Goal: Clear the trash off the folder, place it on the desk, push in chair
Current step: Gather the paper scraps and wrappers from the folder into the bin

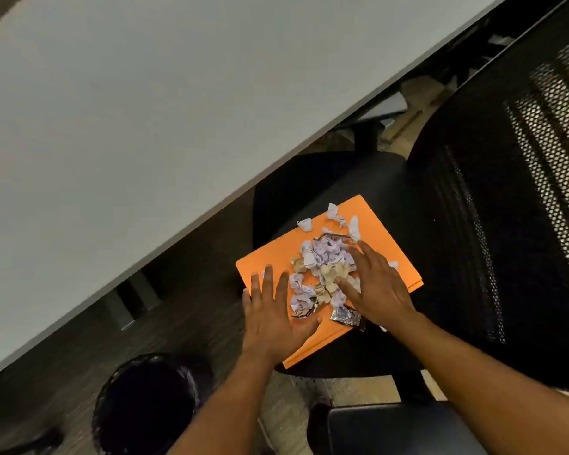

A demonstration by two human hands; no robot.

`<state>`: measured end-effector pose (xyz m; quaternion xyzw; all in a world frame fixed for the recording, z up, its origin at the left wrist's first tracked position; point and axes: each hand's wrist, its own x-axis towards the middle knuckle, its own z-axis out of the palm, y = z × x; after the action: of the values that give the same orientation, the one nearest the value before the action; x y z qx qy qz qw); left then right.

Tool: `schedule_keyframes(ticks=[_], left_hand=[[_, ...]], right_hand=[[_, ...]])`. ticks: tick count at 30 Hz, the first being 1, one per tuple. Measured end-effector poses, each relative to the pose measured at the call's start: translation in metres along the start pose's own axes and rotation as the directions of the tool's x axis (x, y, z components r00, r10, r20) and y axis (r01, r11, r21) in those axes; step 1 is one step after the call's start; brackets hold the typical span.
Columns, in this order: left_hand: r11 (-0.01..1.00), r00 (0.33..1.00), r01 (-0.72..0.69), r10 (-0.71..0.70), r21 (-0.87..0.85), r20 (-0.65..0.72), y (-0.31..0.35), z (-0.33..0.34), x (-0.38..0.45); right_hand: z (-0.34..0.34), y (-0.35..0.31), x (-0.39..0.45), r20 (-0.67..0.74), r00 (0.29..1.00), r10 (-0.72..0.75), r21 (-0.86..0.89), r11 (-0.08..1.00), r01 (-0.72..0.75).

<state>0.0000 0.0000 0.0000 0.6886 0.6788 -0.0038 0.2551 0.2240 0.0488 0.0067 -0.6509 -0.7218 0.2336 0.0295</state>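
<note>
Both hands flat, grip released: left, right flank trash on folder. Cup inward, gather whole pile, foil included.

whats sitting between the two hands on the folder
In the head view, a heap of crumpled paper scraps and foil wrappers lies on the orange folder between the left hand and right hand.
</note>
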Motion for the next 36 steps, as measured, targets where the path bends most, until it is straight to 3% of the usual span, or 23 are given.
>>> schedule_keyframes(ticks=[3,10,14,16,24,30,36], left_hand=[[0.999,1.000,-0.001,0.002,0.037,-0.028,-0.001,0.013,0.017],[0.996,0.995,-0.082,0.084,0.041,-0.051,-0.003,0.043,0.040],[0.989,0.976,-0.149,0.147,-0.002,-0.162,0.009,0.055,0.048],[0.984,0.960,-0.165,0.175,0.061,-0.221,0.012,0.061,0.054],[0.951,0.911,-0.225,0.282,0.213,-0.301,0.007,0.070,0.084],[0.954,0.894,-0.249,0.293,0.168,-0.339,0.010,0.060,0.085],[0.959,0.877,-0.281,0.271,0.032,-0.396,0.005,0.050,0.071]], right_hand=[[0.014,0.004,0.011,-0.041,0.999,-0.002,-0.077,0.997,-0.001],[0.040,0.003,0.032,-0.082,0.983,-0.166,-0.200,0.969,0.147],[0.051,0.005,0.046,-0.017,0.978,-0.210,-0.324,0.926,0.193],[0.056,0.007,0.053,-0.009,0.974,-0.228,-0.377,0.903,0.208],[0.065,0.027,0.068,-0.200,0.904,-0.377,-0.310,0.900,0.307],[0.063,0.031,0.069,-0.319,0.851,-0.418,-0.258,0.902,0.347],[0.048,0.038,0.060,-0.465,0.825,-0.321,-0.133,0.947,0.294]])
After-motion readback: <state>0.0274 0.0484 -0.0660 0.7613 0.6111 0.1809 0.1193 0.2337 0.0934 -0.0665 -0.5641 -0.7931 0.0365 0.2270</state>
